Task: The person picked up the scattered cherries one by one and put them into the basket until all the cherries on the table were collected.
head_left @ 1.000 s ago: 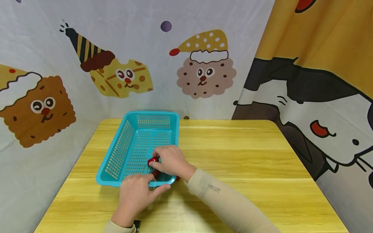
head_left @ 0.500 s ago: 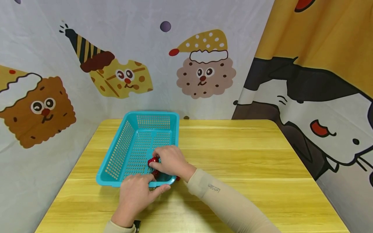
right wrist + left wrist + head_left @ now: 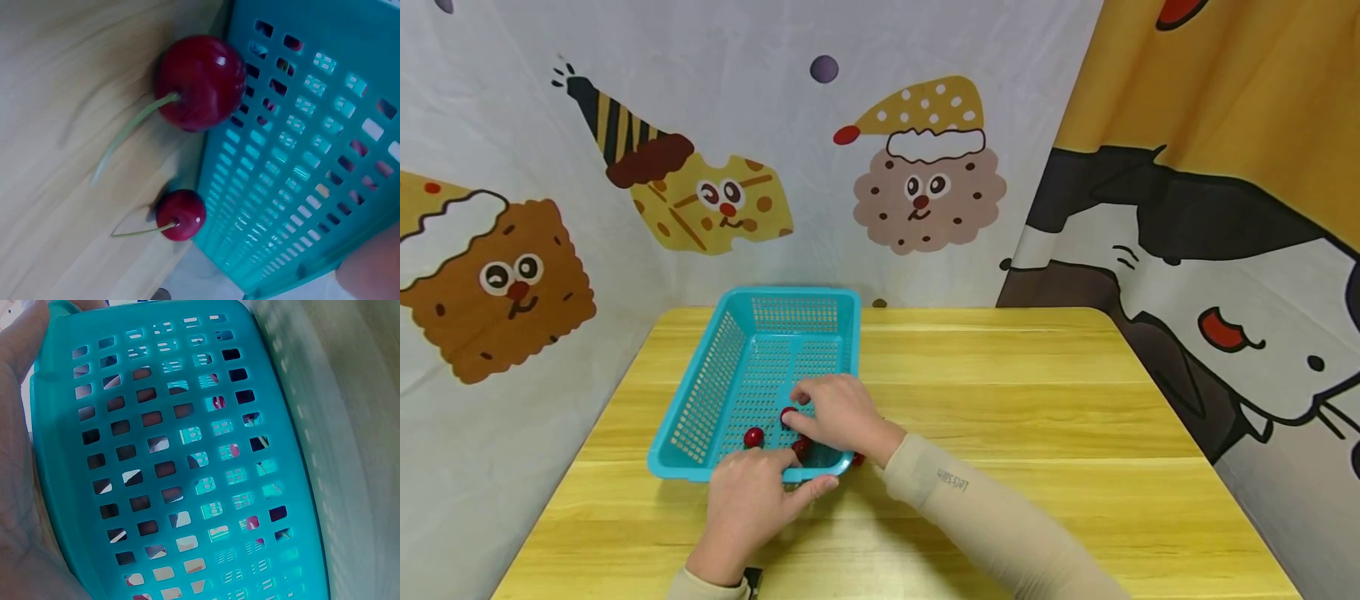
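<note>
A turquoise plastic basket [image 3: 696, 392] with pierced walls stands on the table. My left hand [image 3: 748, 492] grips its near rim, fingers inside and thumb outside. In the left wrist view those fingers show only through the holes. My right hand [image 3: 842, 412] reaches over the right wall, its index finger and thumb spread apart. One cherry [image 3: 787, 414] lies at the thumb tip, partly covered. Another cherry [image 3: 754, 437] sits on the basket floor, left of it, and a darker cherry [image 3: 802, 451] is by my left fingertips.
Outside the basket's right wall, a large cherry [image 3: 200, 82] and a second cherry [image 3: 181, 214], both with green stems, lie on the wooden table [image 3: 1015, 400]. A printed cloth [image 3: 820, 192] hangs behind the table.
A cherry that was between my right thumb and index finger has dropped onto the basket floor to the left. These fingers have parted slightly. My left hand has stayed put.
</note>
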A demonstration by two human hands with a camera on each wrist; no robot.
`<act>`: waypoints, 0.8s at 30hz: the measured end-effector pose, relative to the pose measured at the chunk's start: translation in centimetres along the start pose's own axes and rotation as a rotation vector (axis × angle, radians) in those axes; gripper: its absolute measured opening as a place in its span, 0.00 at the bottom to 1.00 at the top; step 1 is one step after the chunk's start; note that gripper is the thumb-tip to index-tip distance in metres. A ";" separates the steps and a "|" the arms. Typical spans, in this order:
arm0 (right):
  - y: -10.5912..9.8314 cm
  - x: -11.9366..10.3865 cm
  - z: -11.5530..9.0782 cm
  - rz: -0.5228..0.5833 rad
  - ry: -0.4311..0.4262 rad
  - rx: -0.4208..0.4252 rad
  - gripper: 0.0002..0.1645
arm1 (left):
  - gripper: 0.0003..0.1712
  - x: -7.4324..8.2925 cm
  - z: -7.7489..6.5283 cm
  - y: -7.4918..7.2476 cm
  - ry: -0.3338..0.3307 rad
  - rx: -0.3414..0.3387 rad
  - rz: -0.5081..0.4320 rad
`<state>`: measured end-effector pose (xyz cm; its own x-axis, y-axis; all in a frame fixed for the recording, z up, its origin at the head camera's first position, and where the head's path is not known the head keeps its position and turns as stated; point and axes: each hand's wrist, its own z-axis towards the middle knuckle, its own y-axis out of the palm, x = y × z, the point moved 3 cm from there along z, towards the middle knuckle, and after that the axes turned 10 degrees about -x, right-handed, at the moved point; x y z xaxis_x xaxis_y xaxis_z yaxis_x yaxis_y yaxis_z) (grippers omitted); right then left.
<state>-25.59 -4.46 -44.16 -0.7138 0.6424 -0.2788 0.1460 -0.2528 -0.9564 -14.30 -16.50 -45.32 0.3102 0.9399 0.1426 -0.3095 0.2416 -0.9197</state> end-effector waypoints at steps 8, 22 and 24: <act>-2.4 4.5 -1.1 0.264 0.148 0.379 0.19 | 0.39 -0.1 0.0 0.2 -0.016 -0.057 0.010; 1.2 9.4 -3.5 0.194 0.334 -0.211 0.30 | 0.38 0.0 0.0 -0.1 -0.033 -0.083 0.021; 1.8 9.3 -3.6 0.136 0.316 -0.209 0.27 | 0.38 0.1 0.0 0.1 -0.031 -0.083 0.018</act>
<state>-29.46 3.65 -48.80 -0.4377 0.8121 -0.3859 0.3842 -0.2191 -0.8969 -14.29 -16.43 -45.40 0.2767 0.9514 0.1354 -0.2387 0.2045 -0.9493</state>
